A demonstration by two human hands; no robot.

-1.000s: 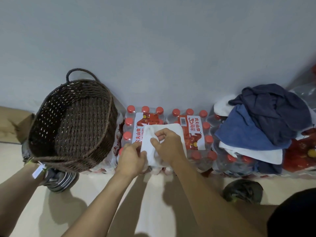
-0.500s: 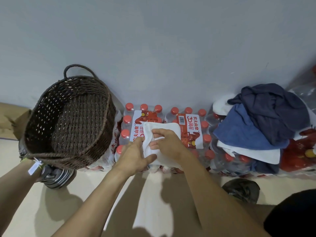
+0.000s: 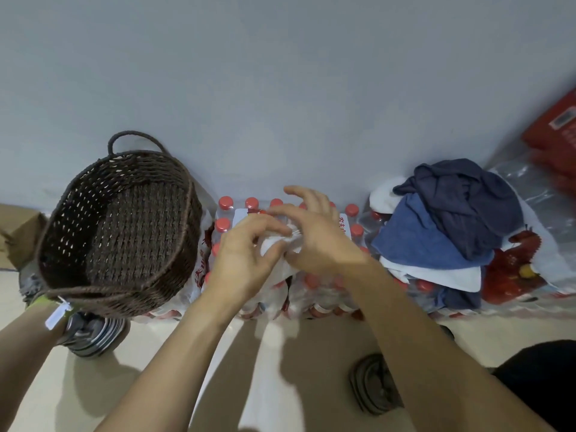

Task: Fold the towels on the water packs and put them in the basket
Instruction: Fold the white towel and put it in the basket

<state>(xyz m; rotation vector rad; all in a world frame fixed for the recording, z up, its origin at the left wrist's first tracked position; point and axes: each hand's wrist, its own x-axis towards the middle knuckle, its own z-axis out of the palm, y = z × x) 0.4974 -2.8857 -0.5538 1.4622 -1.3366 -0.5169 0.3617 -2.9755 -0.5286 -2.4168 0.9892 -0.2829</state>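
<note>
White towel (image 3: pixel 282 244), a small soft bundle, sits at the frame's centre above the water packs (image 3: pixel 311 294), pinched between the left hand (image 3: pixel 246 257) and right hand (image 3: pixel 318 241), both with fingers curled on it. Limp cloth like this could spring open if either pinch loosens, undoing the fold. Left of centre gapes the brown woven basket (image 3: pixel 187 194); at right lies a rumpled heap of blue and white towels (image 3: pixel 436 232).

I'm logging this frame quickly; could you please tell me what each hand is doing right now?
Left hand: grips the white towel.
Right hand: pinches the same towel, other fingers spread.
</note>
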